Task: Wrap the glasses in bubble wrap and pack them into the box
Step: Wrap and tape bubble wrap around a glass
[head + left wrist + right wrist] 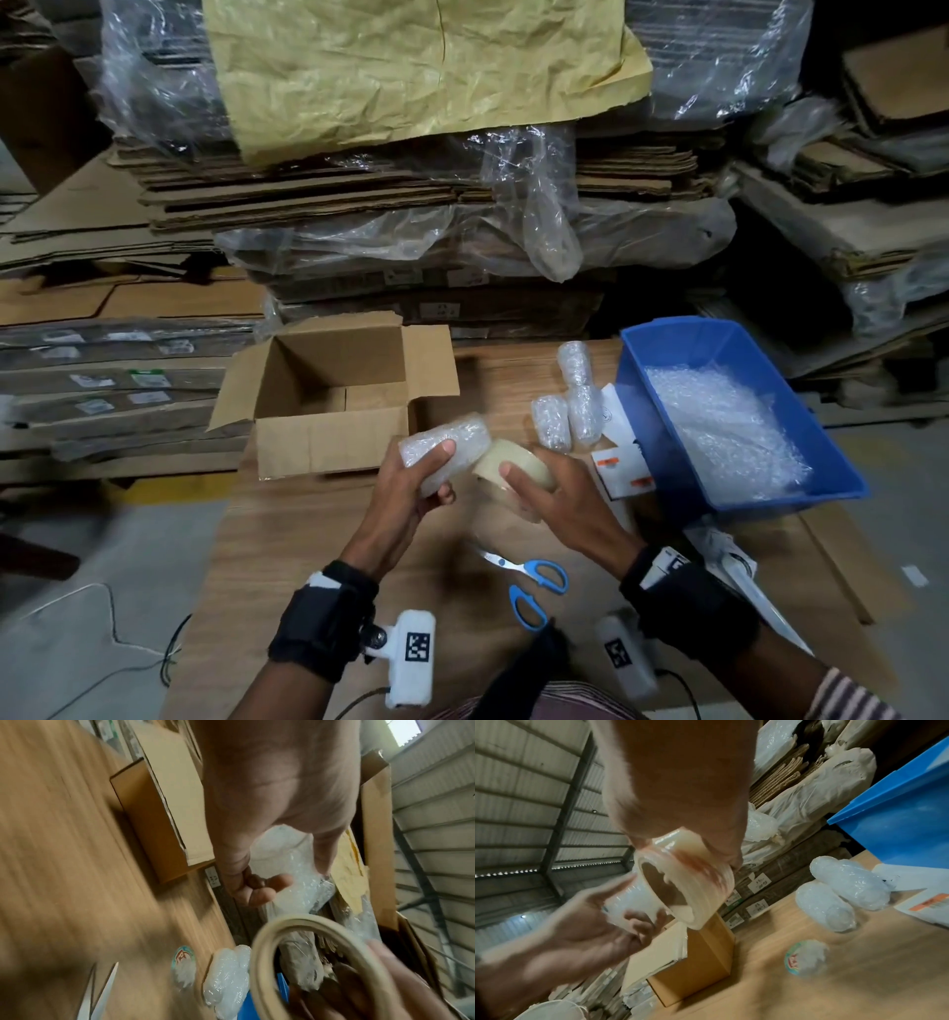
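My left hand (429,475) grips a glass rolled in bubble wrap (452,442), held above the wooden table (318,539) in front of the open cardboard box (334,395). My right hand (539,488) holds a roll of clear tape (506,465) pressed against the wrapped glass's right end. In the left wrist view the wrapped glass (295,882) lies under my fingers and the tape roll (272,953) is close below. In the right wrist view the tape roll (687,880) sits in my fingers. Three wrapped glasses (570,406) lie on the table further right.
A blue bin (683,354) holding bubble wrap sheets (719,426) stands at the right. Blue-handled scissors (534,586) lie on the table near me. White labels or papers (621,462) lie beside the bin. Stacks of flattened cardboard (411,195) rise behind the table.
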The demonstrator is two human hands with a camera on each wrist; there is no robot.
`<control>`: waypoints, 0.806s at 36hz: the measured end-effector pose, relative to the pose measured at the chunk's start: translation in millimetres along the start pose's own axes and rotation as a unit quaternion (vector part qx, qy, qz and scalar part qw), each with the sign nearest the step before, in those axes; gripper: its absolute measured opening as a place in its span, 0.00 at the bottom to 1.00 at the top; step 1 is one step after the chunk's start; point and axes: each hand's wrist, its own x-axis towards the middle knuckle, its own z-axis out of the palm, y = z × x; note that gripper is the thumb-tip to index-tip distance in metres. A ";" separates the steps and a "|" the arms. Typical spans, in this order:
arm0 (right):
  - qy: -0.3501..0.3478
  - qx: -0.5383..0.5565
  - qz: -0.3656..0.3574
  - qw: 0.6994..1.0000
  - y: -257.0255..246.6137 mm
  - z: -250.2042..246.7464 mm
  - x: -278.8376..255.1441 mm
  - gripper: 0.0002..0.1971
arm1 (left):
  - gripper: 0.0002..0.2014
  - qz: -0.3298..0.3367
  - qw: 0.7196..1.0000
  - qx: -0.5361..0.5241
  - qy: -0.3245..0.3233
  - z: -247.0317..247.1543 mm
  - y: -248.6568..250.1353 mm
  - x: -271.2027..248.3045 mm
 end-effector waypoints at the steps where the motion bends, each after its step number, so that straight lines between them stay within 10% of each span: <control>1: 0.009 0.018 0.003 1.000 -5.0 -1.5 -1.5 0.13 | 0.27 0.004 1.000 0.003 0.019 -3.9 -0.1 1.0; 8: -0.030 -0.020 -0.033 0.999 -18.3 2.5 -4.2 0.15 | 0.25 0.017 0.996 0.087 0.015 -14.8 -8.1 -3.1; 18: -0.080 0.043 -0.038 0.995 -8.7 -11.1 -0.8 0.23 | 0.38 -0.209 0.970 0.048 -0.116 -25.6 16.6 -14.0; 29: -0.180 -0.224 -0.072 0.955 16.8 -2.1 -8.5 0.22 | 0.37 -0.163 0.981 0.107 0.009 -23.3 -32.5 -21.3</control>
